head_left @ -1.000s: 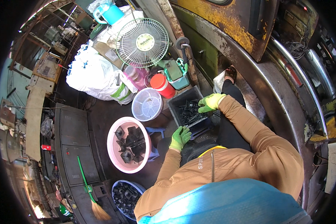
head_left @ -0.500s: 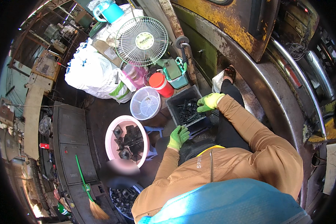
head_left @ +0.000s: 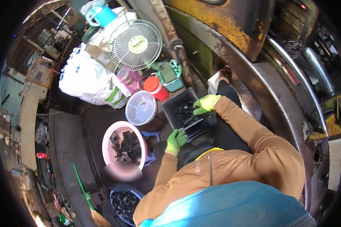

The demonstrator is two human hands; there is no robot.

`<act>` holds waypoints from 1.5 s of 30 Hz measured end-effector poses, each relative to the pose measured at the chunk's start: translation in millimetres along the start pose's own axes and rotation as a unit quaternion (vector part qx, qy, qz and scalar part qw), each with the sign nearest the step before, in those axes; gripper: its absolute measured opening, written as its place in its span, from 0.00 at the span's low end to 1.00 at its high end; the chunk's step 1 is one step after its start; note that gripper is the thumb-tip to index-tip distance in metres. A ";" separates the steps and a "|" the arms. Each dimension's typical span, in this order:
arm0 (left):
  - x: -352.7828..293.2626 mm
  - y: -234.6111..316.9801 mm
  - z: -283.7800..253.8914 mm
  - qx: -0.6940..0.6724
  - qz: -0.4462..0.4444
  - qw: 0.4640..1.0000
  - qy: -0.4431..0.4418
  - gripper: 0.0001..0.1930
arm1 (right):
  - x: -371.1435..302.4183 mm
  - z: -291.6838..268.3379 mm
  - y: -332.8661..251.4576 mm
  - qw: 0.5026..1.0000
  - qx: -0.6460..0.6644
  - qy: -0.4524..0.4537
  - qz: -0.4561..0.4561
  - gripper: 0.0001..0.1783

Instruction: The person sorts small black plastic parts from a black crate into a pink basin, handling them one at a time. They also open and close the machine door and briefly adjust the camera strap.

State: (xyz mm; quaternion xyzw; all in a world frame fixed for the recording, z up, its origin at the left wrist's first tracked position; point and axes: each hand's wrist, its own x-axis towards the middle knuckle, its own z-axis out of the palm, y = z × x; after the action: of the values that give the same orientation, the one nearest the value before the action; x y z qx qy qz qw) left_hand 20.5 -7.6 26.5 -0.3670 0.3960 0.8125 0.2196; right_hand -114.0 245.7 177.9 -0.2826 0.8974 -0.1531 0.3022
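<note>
A dark grey rectangular bin (head_left: 169, 109) stands in front of me, holding a tangle of thin black rod-like parts (head_left: 185, 114). My right hand (head_left: 206, 104), in a yellow-green glove, reaches over the bin's right side. Its fingers point left above the parts, somewhat apart, and no held thing shows in them. My left hand (head_left: 176, 141), in a green glove, is at the bin's near left corner with its fingers stretched out and nothing visible in them. Whether it touches the rim, I cannot tell.
Left of the bin are a white plastic basket (head_left: 141, 108) and a pink tub (head_left: 105, 142) of dark metal pieces. Nearer stands a blue-rimmed basin (head_left: 118, 217) of black parts. Beyond are a red container (head_left: 156, 88), a fan (head_left: 135, 45) and white sacks (head_left: 85, 77). Curved machinery (head_left: 269, 90) borders the right.
The whole view has shifted, so most things now sit a little further left. Both hands remain by the bin in nearly the same poses.
</note>
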 end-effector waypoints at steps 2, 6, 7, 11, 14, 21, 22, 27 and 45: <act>0.1 0.3 -0.1 0.006 0.000 1.000 -0.004 0.18 | -0.4 1.3 1.4 1.000 0.005 0.009 -0.003 0.32; 3.2 0.6 -2.8 0.014 -0.001 1.000 -0.020 0.19 | 0.9 2.4 2.8 1.000 0.018 0.000 -0.009 0.32; 4.4 0.7 -3.8 0.027 0.002 0.999 -0.020 0.19 | 1.4 2.2 3.1 1.000 0.023 -0.002 -0.010 0.32; 7.3 -0.4 -6.3 0.016 0.004 0.999 -0.038 0.20 | 1.7 2.0 3.2 1.000 0.018 -0.011 0.012 0.33; 6.7 -0.7 -7.5 0.007 0.004 0.999 -0.033 0.18 | 2.4 1.3 2.6 0.999 0.023 -0.017 0.014 0.33; 7.4 0.1 -8.3 0.012 -0.001 0.999 -0.037 0.20 | 8.1 3.3 3.6 0.999 0.027 -0.024 0.008 0.34; 7.8 -0.2 -8.5 0.007 -0.001 0.999 -0.037 0.20 | 8.6 3.6 4.0 0.999 0.021 -0.025 0.007 0.34; 7.8 -0.5 -9.1 0.007 0.001 0.999 -0.044 0.20 | 5.7 2.7 3.7 1.000 0.017 -0.022 -0.004 0.33; 6.0 0.9 -6.1 0.018 0.002 0.999 -0.034 0.21 | 4.5 -0.5 3.0 0.999 0.033 -0.034 0.006 0.35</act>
State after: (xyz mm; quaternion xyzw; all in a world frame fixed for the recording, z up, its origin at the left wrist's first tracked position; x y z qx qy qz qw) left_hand 18.7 -12.6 19.8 -0.3346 0.4038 0.8176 0.2377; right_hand -118.5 245.3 174.9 -0.2719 0.8826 -0.1713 0.3431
